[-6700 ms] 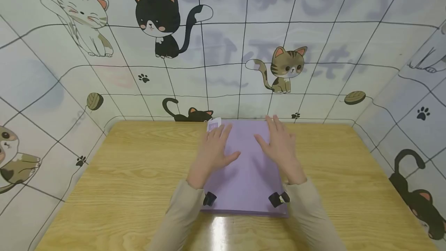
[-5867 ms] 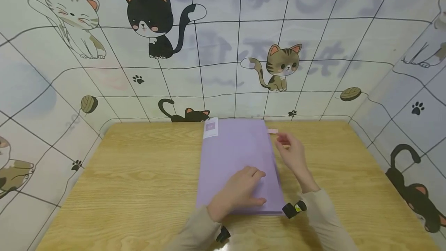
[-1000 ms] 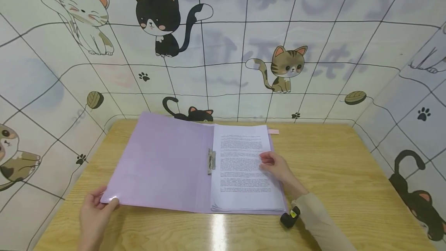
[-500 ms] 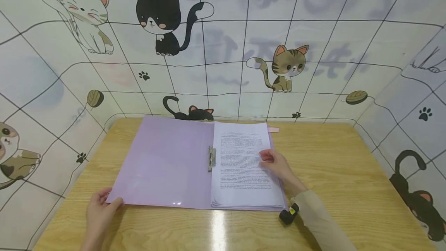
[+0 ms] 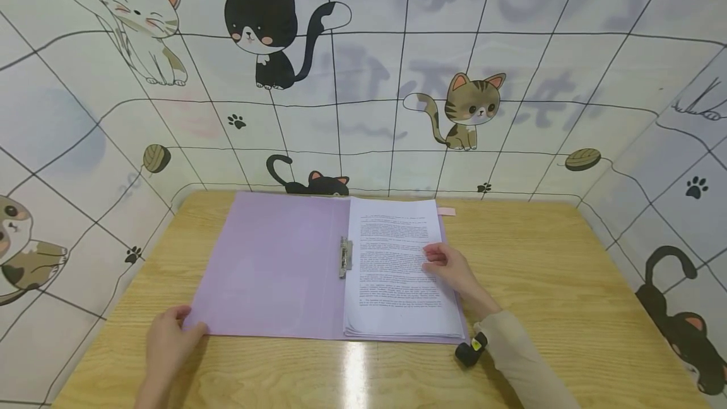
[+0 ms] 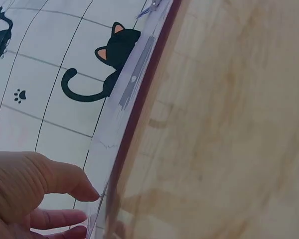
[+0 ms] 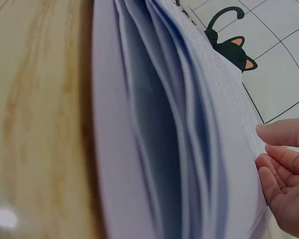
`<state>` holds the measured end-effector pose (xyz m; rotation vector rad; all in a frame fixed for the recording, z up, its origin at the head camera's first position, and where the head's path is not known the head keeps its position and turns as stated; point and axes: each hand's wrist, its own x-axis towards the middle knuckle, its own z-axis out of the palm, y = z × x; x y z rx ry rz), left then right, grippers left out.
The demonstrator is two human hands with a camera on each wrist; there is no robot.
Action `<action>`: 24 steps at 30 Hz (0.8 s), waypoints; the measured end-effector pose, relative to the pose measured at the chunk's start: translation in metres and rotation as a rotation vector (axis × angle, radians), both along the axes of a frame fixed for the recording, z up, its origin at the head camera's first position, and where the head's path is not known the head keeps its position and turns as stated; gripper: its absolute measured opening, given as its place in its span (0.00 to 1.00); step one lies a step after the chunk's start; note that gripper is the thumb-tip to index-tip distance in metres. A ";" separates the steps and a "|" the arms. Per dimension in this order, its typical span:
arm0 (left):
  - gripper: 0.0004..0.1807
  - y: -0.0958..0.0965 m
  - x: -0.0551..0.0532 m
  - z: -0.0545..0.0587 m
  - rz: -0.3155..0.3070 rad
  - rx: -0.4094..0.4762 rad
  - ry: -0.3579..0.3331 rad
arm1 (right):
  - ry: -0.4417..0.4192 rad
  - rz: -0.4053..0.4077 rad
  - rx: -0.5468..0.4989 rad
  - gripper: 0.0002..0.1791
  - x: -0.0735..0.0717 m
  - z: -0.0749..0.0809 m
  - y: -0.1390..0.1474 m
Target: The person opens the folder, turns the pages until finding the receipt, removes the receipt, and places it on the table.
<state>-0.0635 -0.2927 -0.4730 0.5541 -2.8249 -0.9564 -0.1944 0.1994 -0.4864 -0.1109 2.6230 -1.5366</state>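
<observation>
A purple folder lies opened out on the table, its cover spread to the left. A stack of printed paper fills its right side, beside a metal clip at the spine. My left hand holds the lower left corner of the cover, thumb along the front edge and fingers at the side. In the left wrist view, the thumb meets the cover's edge. Over the right part of the top page, my right hand rests with loosely curled fingers. Seen from the right wrist, the sheets fan slightly apart.
A pink tab sticks out past the folder's upper right edge. The wooden table ends at a white cat-printed cloth behind and at both sides. A black wrist camera sits near the folder's lower right corner.
The folder opened from closed, its cover swung left with my left hand. Over the last second the cover came down flatter and my left hand shifted slightly right; the right hand stayed on the paper.
</observation>
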 end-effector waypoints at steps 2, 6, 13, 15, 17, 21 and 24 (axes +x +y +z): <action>0.26 0.007 -0.001 0.002 -0.011 -0.071 0.060 | 0.008 0.003 -0.010 0.20 0.001 0.000 0.001; 0.22 0.032 -0.008 0.015 -0.050 -0.180 0.241 | 0.009 -0.001 -0.027 0.20 0.001 -0.001 0.001; 0.18 0.085 -0.031 0.042 -0.252 -0.164 0.524 | -0.014 -0.022 -0.002 0.20 0.000 -0.004 0.003; 0.19 0.099 -0.037 0.045 -0.297 -0.112 0.530 | -0.022 -0.028 -0.001 0.20 0.000 -0.004 0.003; 0.20 0.110 -0.044 0.044 -0.328 -0.061 0.515 | -0.018 -0.020 -0.001 0.20 0.000 -0.004 0.002; 0.21 0.127 -0.056 0.035 -0.375 0.019 0.524 | -0.017 -0.012 -0.012 0.20 0.000 -0.003 0.001; 0.20 0.134 -0.063 0.028 -0.406 0.073 0.565 | -0.017 -0.004 -0.018 0.20 0.000 -0.003 0.002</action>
